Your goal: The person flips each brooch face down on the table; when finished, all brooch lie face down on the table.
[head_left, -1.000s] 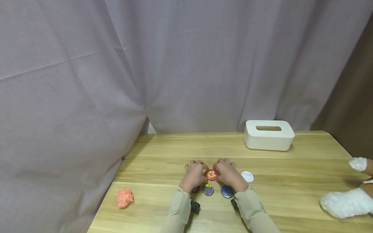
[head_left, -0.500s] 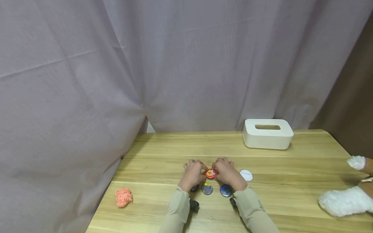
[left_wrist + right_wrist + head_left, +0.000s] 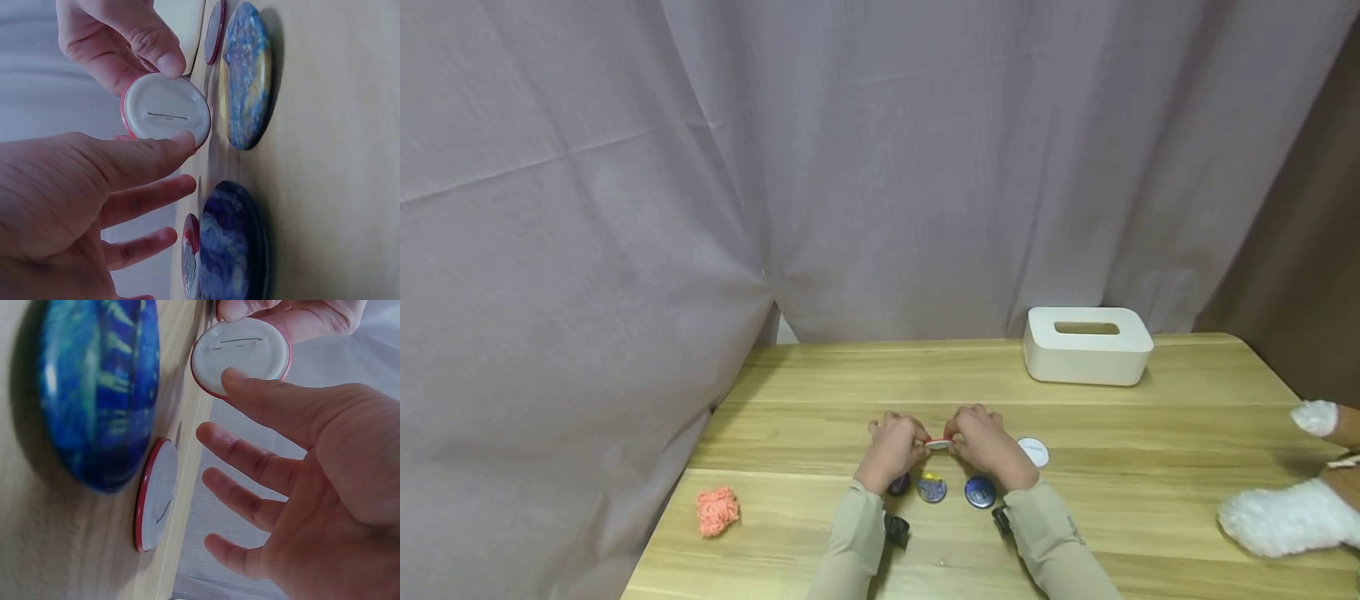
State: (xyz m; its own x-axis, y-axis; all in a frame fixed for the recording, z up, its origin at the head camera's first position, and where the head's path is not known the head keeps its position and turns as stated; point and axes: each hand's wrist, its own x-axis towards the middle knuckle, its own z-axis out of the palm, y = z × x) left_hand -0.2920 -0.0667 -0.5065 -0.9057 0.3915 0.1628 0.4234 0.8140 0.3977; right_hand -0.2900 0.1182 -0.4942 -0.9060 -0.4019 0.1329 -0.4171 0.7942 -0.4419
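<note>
A red-rimmed pin badge (image 3: 938, 445) is pinched between my left hand (image 3: 891, 450) and right hand (image 3: 983, 442). It stands tilted, its white back with a thin metal pin (image 3: 165, 116) facing the wrist cameras. Each thumb presses on that back, while the other fingers are spread. Closer to me lie a grey-blue badge with yellow (image 3: 932, 489), a blue badge (image 3: 980, 492) and a dark blue badge (image 3: 898, 484) partly hidden by my left wrist. Right of my right hand, a badge (image 3: 1034, 452) lies white back up; the right wrist view shows its red rim (image 3: 142, 500).
A white tissue box (image 3: 1087, 350) stands at the back right of the wooden table (image 3: 820, 375). Coral yarn (image 3: 717, 511) lies at the left. White fluffy objects with brown parts (image 3: 1285, 517) occupy the right edge. A grey curtain (image 3: 887, 167) hangs behind.
The red badge, earlier showing its printed front to the head camera, has been tipped so its white back faces toward me. Both hands stay in nearly the same place.
</note>
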